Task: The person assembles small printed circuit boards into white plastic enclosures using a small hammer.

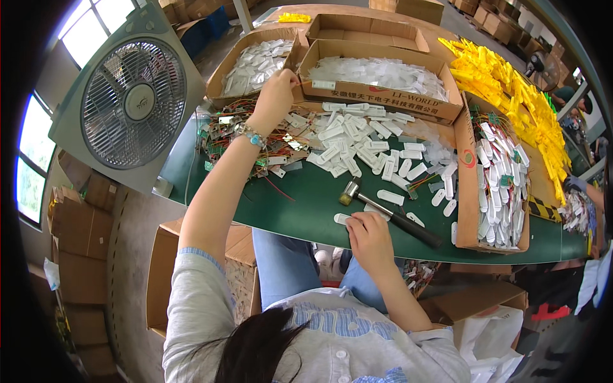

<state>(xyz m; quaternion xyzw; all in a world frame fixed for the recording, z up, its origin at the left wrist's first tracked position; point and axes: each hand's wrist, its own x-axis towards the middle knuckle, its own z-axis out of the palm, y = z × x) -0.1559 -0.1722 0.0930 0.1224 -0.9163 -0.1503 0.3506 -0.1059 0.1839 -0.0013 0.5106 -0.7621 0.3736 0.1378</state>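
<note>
My left hand (279,94) reaches out over the near corner of two cardboard boxes, its fingers drawn together; whatever is between them is too small to make out. Close to the table's front edge, my right hand (370,241) has its fingers bent and closed on a white plastic casing (342,218) lying on the green tabletop. A hammer (389,212) with a metal head and black grip lies just beyond that hand. Many loose white casings (348,137) are heaped in the middle, beside a tangle of circuit boards and red wires (271,143).
One open box (377,92) holds translucent plastic parts, another (233,89) white pieces. At the right, a long box (469,210) is filled with wired casings. Yellow parts (511,96) are piled behind it. A large fan (137,102) stands left; another person's arm (587,188) shows far right.
</note>
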